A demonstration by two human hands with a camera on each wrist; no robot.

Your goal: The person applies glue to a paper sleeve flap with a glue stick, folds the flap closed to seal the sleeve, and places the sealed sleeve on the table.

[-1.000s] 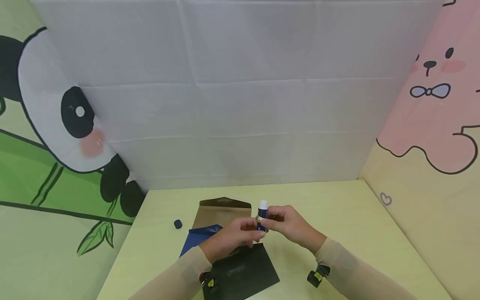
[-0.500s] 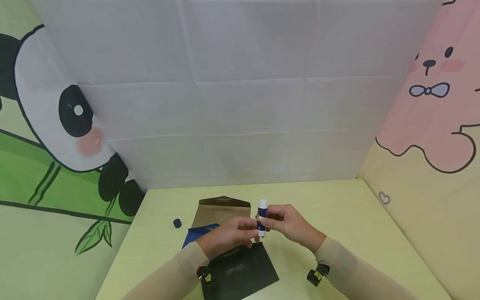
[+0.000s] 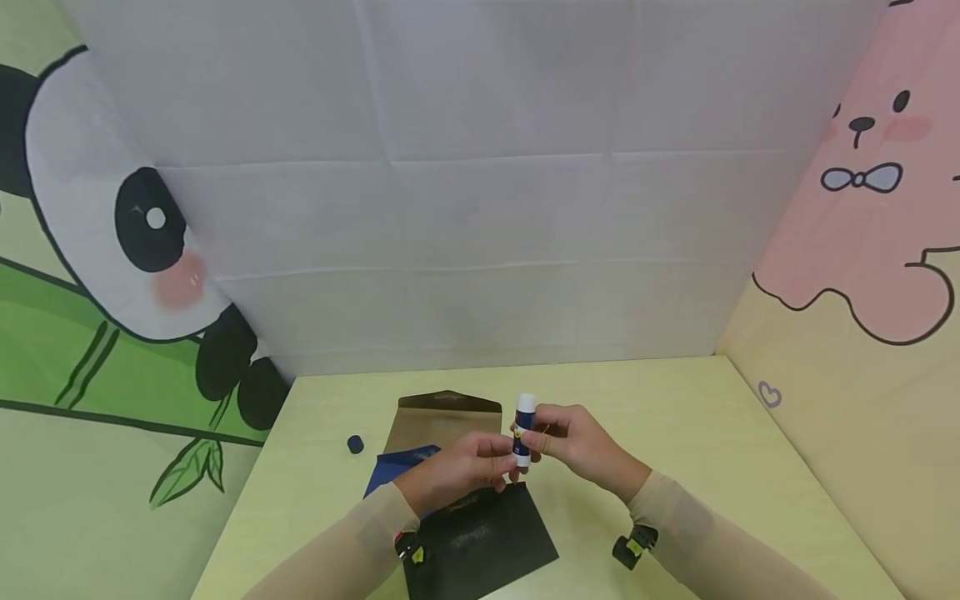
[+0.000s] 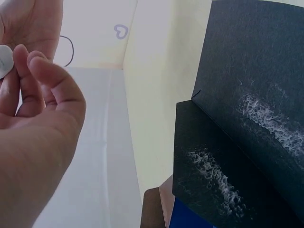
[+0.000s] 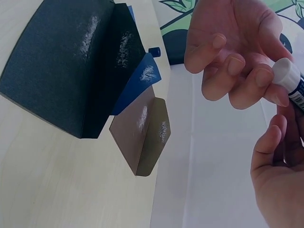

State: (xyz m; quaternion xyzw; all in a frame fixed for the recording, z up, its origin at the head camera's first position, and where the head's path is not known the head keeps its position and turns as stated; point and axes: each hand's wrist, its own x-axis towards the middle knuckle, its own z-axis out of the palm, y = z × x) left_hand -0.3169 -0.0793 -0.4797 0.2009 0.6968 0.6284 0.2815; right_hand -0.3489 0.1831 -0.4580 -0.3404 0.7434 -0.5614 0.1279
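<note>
A dark blue glue stick (image 3: pixel 525 420), white at its upper and lower ends, stands nearly upright between the two hands. My left hand (image 3: pixel 463 471) pinches its lower white end (image 5: pixel 286 74) with thumb and fingers. Around the blue barrel, my right hand (image 3: pixel 583 448) curls its thumb and fingers. Below lies a black envelope (image 3: pixel 487 546), its flap raised and white glue smeared along flap and body in the left wrist view. A blue envelope (image 3: pixel 384 473) and a brown envelope (image 3: pixel 442 427), both overlapped, lie beyond it; they bear smears too in the right wrist view.
The small dark blue cap (image 3: pixel 356 444) sits on the pale table (image 3: pixel 637 392), left of the envelopes. A white cloth (image 3: pixel 480 250) hangs behind the table, with printed panels at both sides.
The glue stick's lower white end came out from behind the left thumb, and the left fingers shifted slightly on it. The stick then rose a little. The envelopes and cap stayed put.
</note>
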